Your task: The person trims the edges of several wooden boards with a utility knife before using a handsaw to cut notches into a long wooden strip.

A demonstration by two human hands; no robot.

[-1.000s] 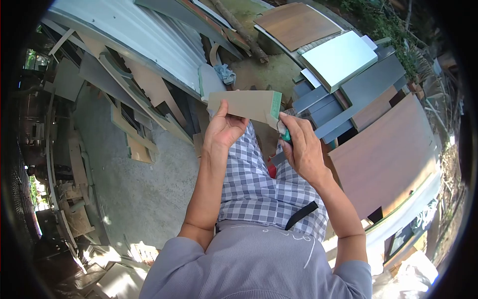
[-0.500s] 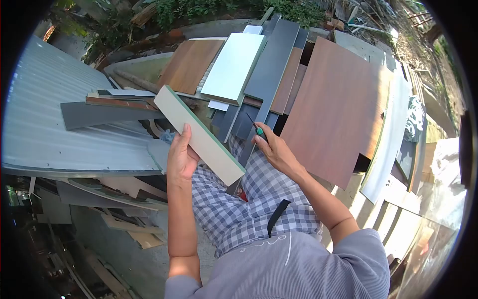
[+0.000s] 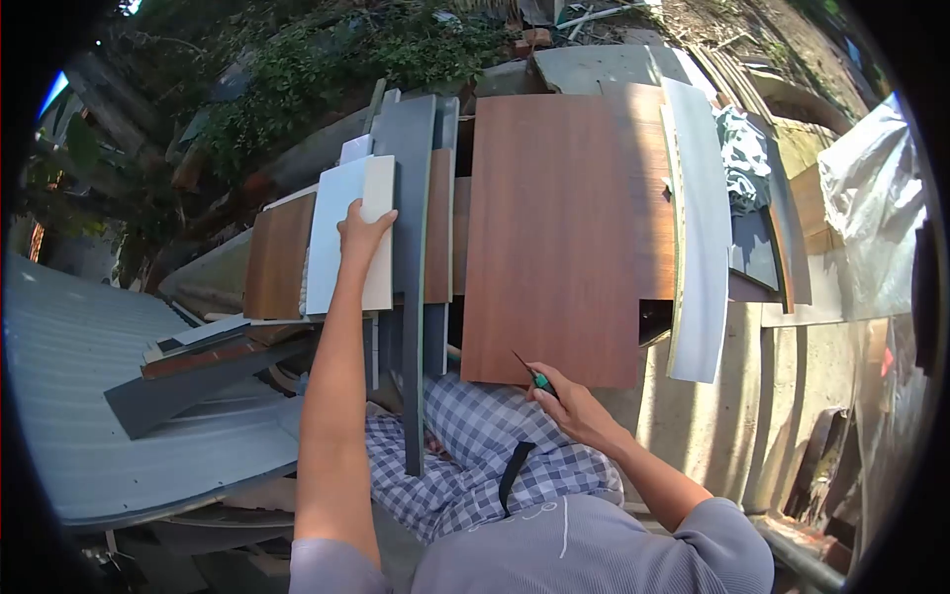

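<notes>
Though shirt lettering (image 3: 565,525) is unreadable, the left hand (image 3: 364,236) grips a cream board (image 3: 378,287), the right (image 3: 571,406) a tool (image 3: 543,384).

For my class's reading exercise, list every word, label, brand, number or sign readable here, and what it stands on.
No text can be read.
Grey shirt: white lettering, too slanted and small to read.
Green-handled tool in the right hand: too small to show any marking.

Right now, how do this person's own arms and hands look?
The left hand and right hand are ungloved, with no ring, watch or bracelet that I can make out. Both forearms are uncovered. Short, grey-lavender sleeves cover the upper arms; I see no markings on them.
</notes>
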